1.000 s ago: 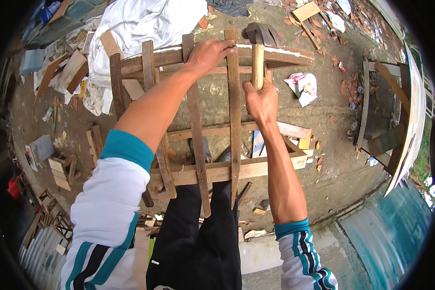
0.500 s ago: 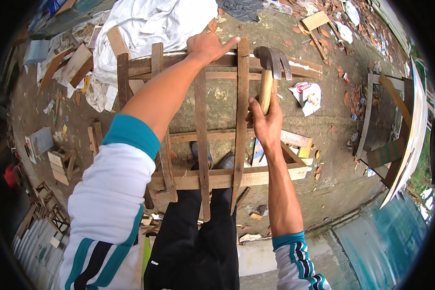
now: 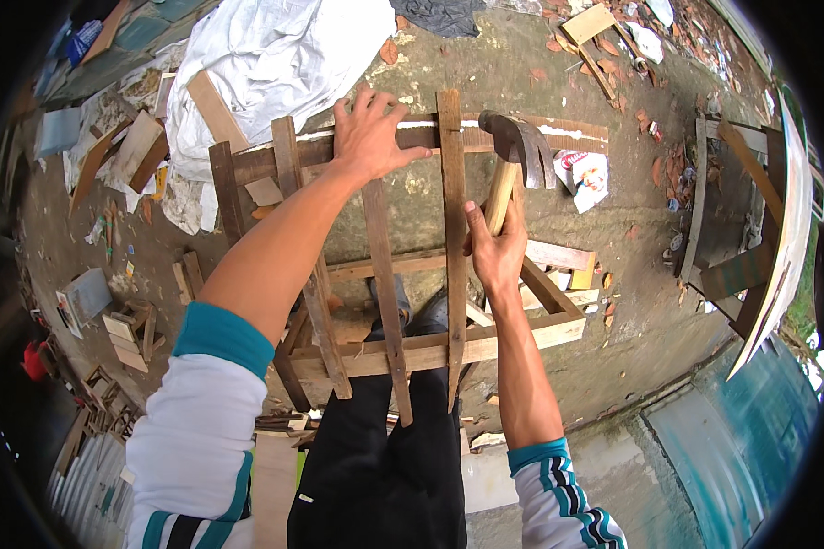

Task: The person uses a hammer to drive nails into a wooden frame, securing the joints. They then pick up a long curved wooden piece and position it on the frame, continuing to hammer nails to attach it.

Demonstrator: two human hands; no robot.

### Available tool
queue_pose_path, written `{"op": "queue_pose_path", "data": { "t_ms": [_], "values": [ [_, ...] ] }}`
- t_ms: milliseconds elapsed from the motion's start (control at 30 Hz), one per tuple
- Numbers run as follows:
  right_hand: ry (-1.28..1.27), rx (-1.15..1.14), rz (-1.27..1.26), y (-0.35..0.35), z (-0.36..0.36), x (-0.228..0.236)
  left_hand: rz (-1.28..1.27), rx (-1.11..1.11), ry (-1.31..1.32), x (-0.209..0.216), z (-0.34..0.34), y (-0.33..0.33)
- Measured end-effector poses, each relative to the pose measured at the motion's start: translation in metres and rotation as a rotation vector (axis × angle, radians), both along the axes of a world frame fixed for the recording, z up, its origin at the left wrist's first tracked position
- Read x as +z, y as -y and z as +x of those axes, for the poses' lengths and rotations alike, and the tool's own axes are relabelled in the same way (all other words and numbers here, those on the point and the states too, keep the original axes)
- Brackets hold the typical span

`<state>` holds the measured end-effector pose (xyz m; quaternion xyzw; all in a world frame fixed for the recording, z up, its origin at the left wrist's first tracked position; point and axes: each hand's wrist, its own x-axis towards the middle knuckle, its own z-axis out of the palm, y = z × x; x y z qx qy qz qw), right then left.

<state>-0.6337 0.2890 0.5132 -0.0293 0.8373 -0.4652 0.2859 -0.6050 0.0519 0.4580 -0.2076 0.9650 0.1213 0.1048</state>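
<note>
My right hand (image 3: 498,258) is wrapped round the wooden handle of a claw hammer (image 3: 501,194), whose dark metal head is up near the far rail. Right beside it runs a long wooden slat (image 3: 453,220), with what looks like a nail head near its far end. My left hand (image 3: 372,137) lies over the curved far rail (image 3: 572,139), fingers spread and thumb toward that slat. More slats, such as the middle slat (image 3: 386,302), cross from the far rail to the near rail (image 3: 526,339), in front of my legs. My left hand hides the middle slat's far end.
A white cloth (image 3: 265,73) is heaped at the far left by scrap boards (image 3: 146,151). On the right stands an open wooden structure (image 3: 691,206) with a pale panel (image 3: 778,238). A printed plastic bag (image 3: 584,178) lies beyond the hammer. Leaves and litter dot the ground.
My left hand has opened from a closer grip at the far rail, its fingers now spread. The frame and hammer appear slightly lower in view; the hammer stays in my right hand.
</note>
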Motion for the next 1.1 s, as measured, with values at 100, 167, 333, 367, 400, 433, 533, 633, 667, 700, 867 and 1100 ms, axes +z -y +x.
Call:
{"op": "queue_pose_path", "data": {
  "t_ms": [100,167,333,367,400,433,533,633,667,700,867,1100],
  "values": [
    [-0.028,0.017,0.024,-0.008,0.007,-0.004,0.067,0.028,-0.034,-0.001,-0.001,-0.004],
    [-0.136,0.049,0.134,-0.008,0.013,-0.004,0.032,0.024,-0.039,-0.002,0.000,-0.003],
    [-0.198,-0.061,0.127,-0.008,0.039,-0.024,0.055,0.048,0.027,0.001,-0.003,-0.002],
    [-0.172,-0.074,0.119,-0.012,0.046,-0.030,0.072,0.046,0.028,0.000,-0.004,-0.002],
    [-0.151,-0.089,0.123,-0.016,0.052,-0.035,0.089,0.045,0.028,-0.001,-0.006,-0.003],
    [-0.145,-0.081,0.143,-0.018,0.055,-0.038,0.102,0.050,0.030,0.000,-0.007,-0.002],
    [-0.137,-0.071,0.166,-0.021,0.061,-0.042,0.152,0.046,-0.020,0.000,-0.007,0.002],
    [-0.065,-0.119,0.169,-0.014,0.059,-0.037,0.232,0.099,-0.222,-0.016,-0.004,0.008],
    [-0.056,-0.127,0.166,-0.014,0.060,-0.037,0.269,0.124,-0.308,-0.020,-0.002,0.009],
    [-0.047,-0.133,0.162,-0.013,0.060,-0.036,0.189,0.199,-0.321,-0.025,0.001,0.009],
    [-0.031,-0.152,0.131,-0.017,0.055,-0.043,0.036,0.516,-0.225,-0.032,0.015,-0.028],
    [0.001,-0.131,0.197,-0.017,0.056,-0.040,0.012,0.178,-0.174,-0.012,0.023,-0.037]
  ]
}}
